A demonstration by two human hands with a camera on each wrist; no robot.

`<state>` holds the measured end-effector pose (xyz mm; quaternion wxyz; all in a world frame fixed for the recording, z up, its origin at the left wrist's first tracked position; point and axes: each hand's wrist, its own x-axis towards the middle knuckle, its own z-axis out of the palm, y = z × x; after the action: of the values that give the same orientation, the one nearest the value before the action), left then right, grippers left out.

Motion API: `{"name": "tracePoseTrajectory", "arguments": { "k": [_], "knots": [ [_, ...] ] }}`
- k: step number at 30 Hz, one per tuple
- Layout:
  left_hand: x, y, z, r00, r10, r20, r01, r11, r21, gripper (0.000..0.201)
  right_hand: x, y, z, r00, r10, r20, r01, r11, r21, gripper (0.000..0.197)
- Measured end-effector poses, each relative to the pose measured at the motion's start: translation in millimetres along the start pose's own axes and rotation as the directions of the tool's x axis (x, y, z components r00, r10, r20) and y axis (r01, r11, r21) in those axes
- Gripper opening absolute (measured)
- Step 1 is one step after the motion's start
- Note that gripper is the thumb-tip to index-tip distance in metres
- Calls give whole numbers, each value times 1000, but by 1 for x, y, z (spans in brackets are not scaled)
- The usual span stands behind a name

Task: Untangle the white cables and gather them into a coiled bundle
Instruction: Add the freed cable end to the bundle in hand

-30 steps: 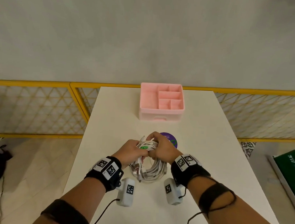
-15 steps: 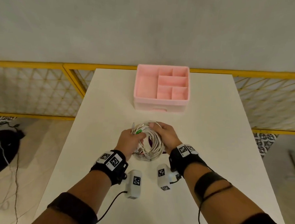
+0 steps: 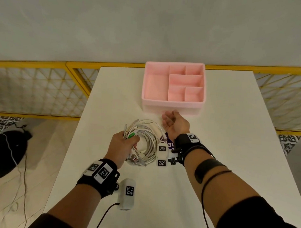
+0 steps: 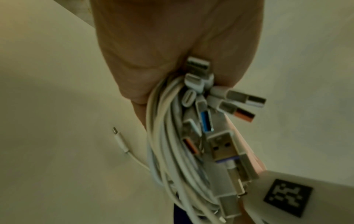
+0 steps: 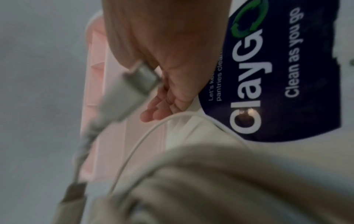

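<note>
The left hand [image 3: 123, 145] grips the coiled white cables [image 3: 147, 139] at their left side, fingers curled round the gathered strands, low in the middle of the head view. The right hand [image 3: 176, 123] is open, palm up, just right of the coil and in front of the pink box [image 3: 172, 104], holding nothing. The gathering step looks nearly done; next, I judge, the stray ends need tucking in and the bundle setting down on the tabletop [image 3: 222, 151]. The cables form a loose round coil, with many plugs [image 4: 226, 106] sticking out by the left palm and one thin end [image 4: 119, 141] straying off to the left in the left wrist view.
</note>
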<state>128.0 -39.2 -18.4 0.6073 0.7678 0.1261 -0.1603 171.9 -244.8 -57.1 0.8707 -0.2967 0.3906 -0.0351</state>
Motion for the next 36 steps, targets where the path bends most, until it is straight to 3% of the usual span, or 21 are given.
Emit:
{"name": "tracePoseTrajectory", "arguments": {
  "k": [5,15,17,20,23,24,26,29,31,32,33,36],
  "knots": [
    [3,-4,-12,1000,18,-8,-18,1000,12,15,8,9,5,998,-23,63,24,1000,-6,10],
    [8,-4,-22,1000,24,10,-23,997,-77,25,-9,27,-6,994,-100,41,99,995,13,18],
    [8,-3,-22,999,24,23,-21,995,-93,29,-19,35,-14,996,-83,44,82,997,12,17],
    [6,-2,-23,999,31,36,-28,996,-84,17,-34,41,-26,999,11,45,-12,999,31,11],
    [3,-1,-24,998,29,50,-24,996,-91,15,-48,31,-43,999,29,-38,-35,987,-158,14],
    [2,-1,-25,998,28,55,-23,995,-95,16,-51,25,-48,996,-43,-83,16,954,-300,18],
    [0,1,-27,998,27,64,-20,994,-104,16,-59,7,-56,944,-306,-125,176,785,-594,24],
    [-2,4,-30,998,22,64,-14,993,-117,18,-70,-24,-54,746,-664,-47,364,466,-806,20],
    [-2,7,-31,998,19,63,-11,992,-122,21,-65,-42,-49,642,-767,8,409,334,-849,17],
    [-2,8,-31,998,17,63,-9,992,-126,23,-58,-49,-48,623,-781,24,407,298,-863,21],
    [-3,9,-30,998,15,64,-6,992,-129,25,-50,-55,-47,635,-772,34,384,277,-881,29],
    [-4,13,-28,997,7,72,3,991,-133,28,-28,-64,-45,786,-617,37,214,216,-953,38]
  ]
}}
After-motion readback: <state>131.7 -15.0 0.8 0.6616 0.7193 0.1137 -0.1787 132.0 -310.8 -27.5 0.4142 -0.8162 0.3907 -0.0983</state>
